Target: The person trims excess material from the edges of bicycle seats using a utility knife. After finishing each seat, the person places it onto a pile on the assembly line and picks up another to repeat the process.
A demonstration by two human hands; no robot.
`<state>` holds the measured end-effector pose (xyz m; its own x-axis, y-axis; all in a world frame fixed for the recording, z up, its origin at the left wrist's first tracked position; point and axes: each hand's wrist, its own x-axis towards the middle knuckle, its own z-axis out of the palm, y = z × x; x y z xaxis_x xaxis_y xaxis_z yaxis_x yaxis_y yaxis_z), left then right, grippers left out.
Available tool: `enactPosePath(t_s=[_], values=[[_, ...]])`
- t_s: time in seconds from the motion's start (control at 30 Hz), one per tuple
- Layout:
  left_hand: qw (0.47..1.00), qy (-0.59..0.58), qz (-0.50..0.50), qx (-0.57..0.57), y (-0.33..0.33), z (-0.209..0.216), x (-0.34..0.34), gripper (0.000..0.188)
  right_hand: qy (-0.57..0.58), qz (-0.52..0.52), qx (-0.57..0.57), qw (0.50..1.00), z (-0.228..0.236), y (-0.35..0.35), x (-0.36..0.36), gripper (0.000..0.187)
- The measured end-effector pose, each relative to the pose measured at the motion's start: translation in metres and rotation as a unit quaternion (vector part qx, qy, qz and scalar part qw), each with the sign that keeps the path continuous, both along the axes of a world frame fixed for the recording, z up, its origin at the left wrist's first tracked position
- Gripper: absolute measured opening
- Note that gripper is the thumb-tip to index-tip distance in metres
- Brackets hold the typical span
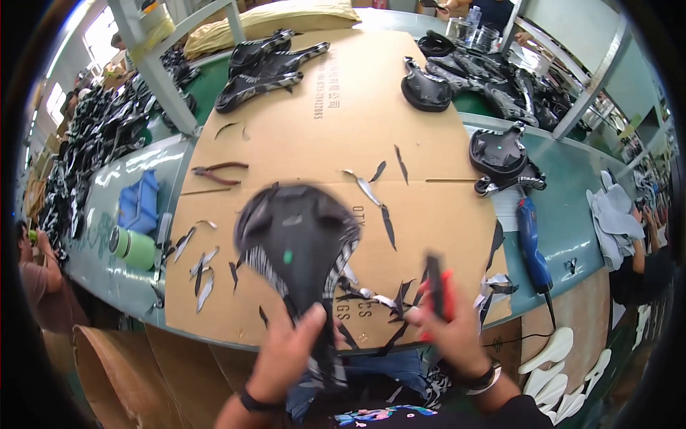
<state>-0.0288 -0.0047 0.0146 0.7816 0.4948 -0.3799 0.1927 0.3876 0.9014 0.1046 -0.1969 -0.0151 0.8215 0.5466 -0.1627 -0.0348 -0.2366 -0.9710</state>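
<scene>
the left hand (286, 354) is wrapped tight around the thin end of a black bike seat (296, 239) over the cardboard (343, 114). the right hand (450, 332) grips a blurry red and black tool (437, 286), maybe a cutter.

saddle (296, 239): black plastic shell underside, matt; patterned black-white cover material wrapped at the edges, slight sheen
cutter (437, 289): red and black plastic body, blurred
cardboard sheet (336, 129): brown, matt, scuffed
offcut strips (204, 275): thin cover material, black one side, glossy grey the other
pliers (218, 171): dark metal, reddish grips
bench top (572, 179): green, smooth, glossy
heat gun (532, 243): blue plastic, semi-gloss
rags (614, 218): grey cloth, soft, matt
</scene>
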Motion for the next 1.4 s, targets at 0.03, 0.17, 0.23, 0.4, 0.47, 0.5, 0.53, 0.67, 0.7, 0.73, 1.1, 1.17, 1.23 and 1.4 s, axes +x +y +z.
enactPosePath(t_s=[0.03, 0.17, 0.23, 0.4, 0.47, 0.5, 0.53, 0.67, 0.7, 0.73, 1.1, 1.17, 1.23, 1.4], values=[[0.999, 0.01, -0.032, 0.004, 0.029, 0.006, 0.018, 0.027, -0.042, -0.025, -0.048, 0.998, 0.024, 0.003, 0.023, 0.036], [0.99, 0.043, -0.129, -0.047, 0.158, -0.003, 0.138, 0.03, -0.072, -0.08, -0.042, 0.993, 0.057, 0.007, 0.124, 0.033], [0.993, -0.014, -0.111, 0.041, 0.22, -0.009, 0.191, 0.032, -0.065, -0.083, 0.07, 0.992, 0.046, 0.019, 0.185, 0.037], [0.944, -0.115, 0.27, 0.151, 0.354, -0.035, 0.263, 0.069, -0.188, -0.096, 0.029, 0.977, 0.008, 0.083, 0.33, 0.032], [0.92, 0.016, 0.288, 0.266, 0.363, -0.063, 0.277, 0.074, -0.219, -0.122, -0.02, 0.968, -0.01, 0.104, 0.391, 0.032], [0.96, 0.006, 0.17, 0.223, 0.343, -0.061, 0.281, 0.058, -0.219, -0.136, -0.034, 0.965, -0.019, 0.098, 0.418, 0.032], [0.988, -0.058, 0.106, 0.098, 0.31, -0.052, 0.28, 0.041, -0.219, -0.149, -0.045, 0.963, -0.029, 0.093, 0.445, 0.033], [0.992, -0.063, -0.108, 0.031, 0.271, -0.006, 0.224, 0.024, -0.079, -0.155, 0.016, 0.985, -0.073, 0.124, 0.5, 0.047], [0.989, -0.057, -0.125, 0.047, 0.258, 0.01, 0.209, 0.022, -0.081, -0.153, 0.033, 0.984, -0.076, 0.132, 0.506, 0.049], [0.99, -0.056, -0.12, 0.051, 0.25, 0.024, 0.195, 0.022, -0.091, -0.129, 0.051, 0.986, -0.075, 0.131, 0.512, 0.049], [0.977, -0.041, -0.2, 0.065, 0.151, 0.053, 0.105, 0.022, -0.022, -0.009, 0.013, 1.0, -0.026, 0.166, 0.325, 0.027], [0.974, 0.018, -0.215, 0.063, 0.134, 0.053, 0.083, 0.027, 0.051, 0.023, 0.077, 0.995, -0.018, 0.134, 0.281, 0.021], [0.986, 0.052, -0.156, 0.022, 0.111, 0.051, 0.056, 0.031, 0.156, 0.078, 0.091, 0.98, 0.026, 0.113, 0.206, 0.022], [0.99, -0.009, -0.015, -0.142, 0.061, -0.002, -0.005, 0.069, 0.185, 0.299, -0.06, 0.934, 0.046, 0.066, 0.062, 0.042]])
